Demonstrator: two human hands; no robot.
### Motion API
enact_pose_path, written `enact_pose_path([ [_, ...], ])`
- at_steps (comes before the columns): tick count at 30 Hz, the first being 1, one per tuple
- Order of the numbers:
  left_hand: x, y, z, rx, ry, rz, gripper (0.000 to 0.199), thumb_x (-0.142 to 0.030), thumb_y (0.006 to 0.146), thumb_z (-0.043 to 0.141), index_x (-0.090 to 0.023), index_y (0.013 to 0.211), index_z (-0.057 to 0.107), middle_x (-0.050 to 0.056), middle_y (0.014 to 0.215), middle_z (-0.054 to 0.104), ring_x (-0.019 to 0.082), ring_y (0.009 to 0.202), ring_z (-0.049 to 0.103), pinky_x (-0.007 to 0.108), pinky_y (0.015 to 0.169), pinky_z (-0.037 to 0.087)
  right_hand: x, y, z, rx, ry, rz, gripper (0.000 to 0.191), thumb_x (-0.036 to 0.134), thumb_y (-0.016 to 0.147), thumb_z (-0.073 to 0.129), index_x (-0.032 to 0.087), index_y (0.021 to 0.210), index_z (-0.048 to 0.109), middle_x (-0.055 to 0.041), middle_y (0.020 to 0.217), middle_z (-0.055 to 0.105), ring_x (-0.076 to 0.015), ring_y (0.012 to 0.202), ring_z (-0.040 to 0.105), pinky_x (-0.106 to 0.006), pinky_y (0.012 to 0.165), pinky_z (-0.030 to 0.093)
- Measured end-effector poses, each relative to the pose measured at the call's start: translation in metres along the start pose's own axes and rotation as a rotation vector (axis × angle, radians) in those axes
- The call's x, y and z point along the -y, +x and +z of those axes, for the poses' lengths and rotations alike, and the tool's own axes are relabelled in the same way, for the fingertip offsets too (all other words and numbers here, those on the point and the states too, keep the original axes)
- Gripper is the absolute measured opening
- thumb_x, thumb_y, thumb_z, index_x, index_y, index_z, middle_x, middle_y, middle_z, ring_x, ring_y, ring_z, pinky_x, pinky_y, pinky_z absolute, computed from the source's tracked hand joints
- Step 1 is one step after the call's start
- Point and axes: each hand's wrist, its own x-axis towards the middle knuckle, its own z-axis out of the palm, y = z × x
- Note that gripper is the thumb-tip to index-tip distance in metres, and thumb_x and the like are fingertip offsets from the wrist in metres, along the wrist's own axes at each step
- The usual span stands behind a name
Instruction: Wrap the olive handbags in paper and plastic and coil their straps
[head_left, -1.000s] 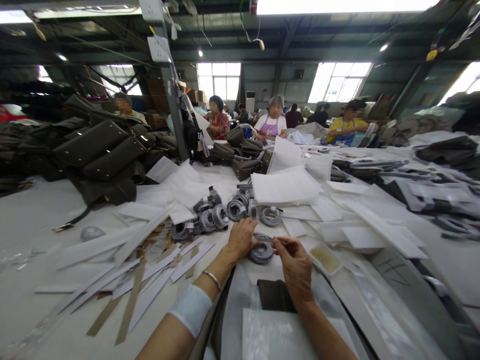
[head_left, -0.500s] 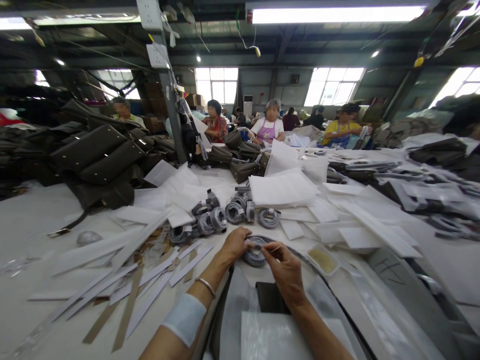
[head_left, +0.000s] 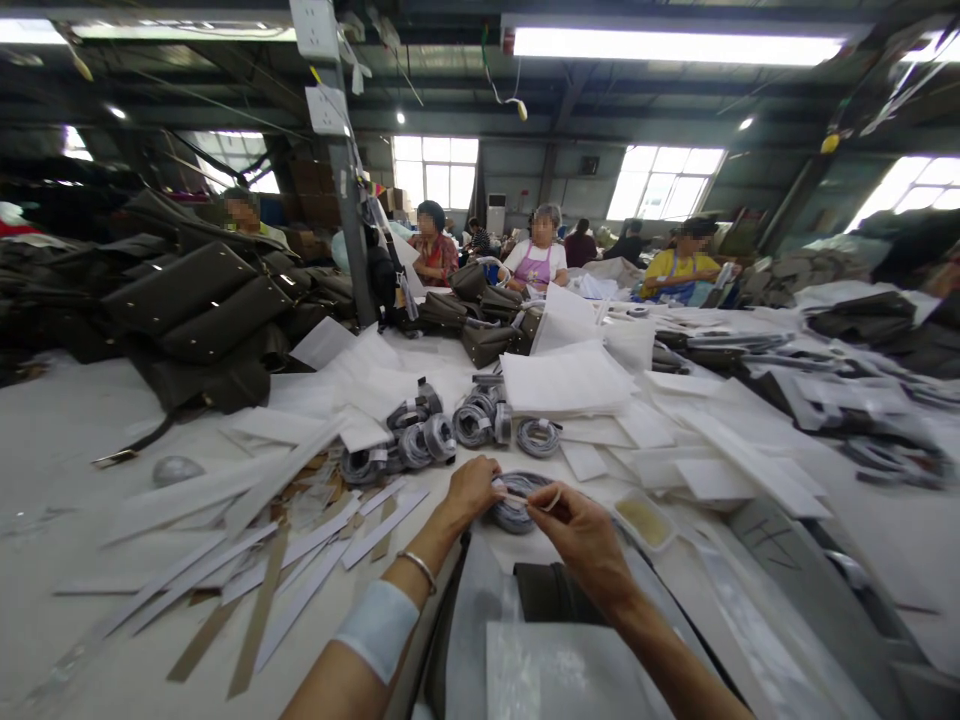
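Note:
My left hand (head_left: 474, 488) is closed on the left edge of a coiled grey strap (head_left: 514, 518), which looks wrapped in clear film. With thumb and fingers pinched, my right hand (head_left: 576, 528) holds a thin pale strip (head_left: 517, 498) that stretches across the coil toward my left fingers. A dark bag part (head_left: 559, 592) and a translucent sheet (head_left: 570, 670) lie below my wrists. Several finished-looking strap coils (head_left: 474, 418) are grouped just beyond my hands, with a single coil (head_left: 538, 437) to their right.
Right of my hand stands a small clear tray (head_left: 643, 522) with yellowish contents. Paper strips (head_left: 300, 550) litter the left, white foam sheets (head_left: 566, 378) the middle. Dark bags (head_left: 180, 290) pile at the left by a post (head_left: 351, 230). Co-workers (head_left: 534, 258) are across the table.
My right hand has moved slightly right, drawing the pale strip out across the coil. My left hand stays on the coil.

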Motion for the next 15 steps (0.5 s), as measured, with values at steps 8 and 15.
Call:
enact_pose_path([
  [8,0.0,-0.006,-0.002,-0.027,0.054,0.157,0.04,-0.03,0.075,0.067,-0.025,0.115,0.061,0.003,0.113,0.064,0.021,0.105,0.061,0.028,0.085,0.048,0.001,0.002,-0.016,0.142,-0.246,-0.085,0.008,0.022,0.08,0.059,0.019,0.077,0.066,-0.0019,0.072,0.067,-0.0151,0.065,0.06,-0.025,0.064,0.046],
  [15,-0.026,0.0,-0.005,-0.121,0.18,0.28,0.044,-0.024,0.079,0.07,-0.024,0.121,0.056,0.007,0.128,0.056,0.026,0.118,0.052,0.038,0.098,0.04,-0.007,0.0,-0.012,0.197,-0.286,-0.116,0.009,0.016,0.078,0.055,0.019,0.074,0.062,-0.0002,0.07,0.065,-0.0141,0.065,0.059,-0.025,0.064,0.045],
])
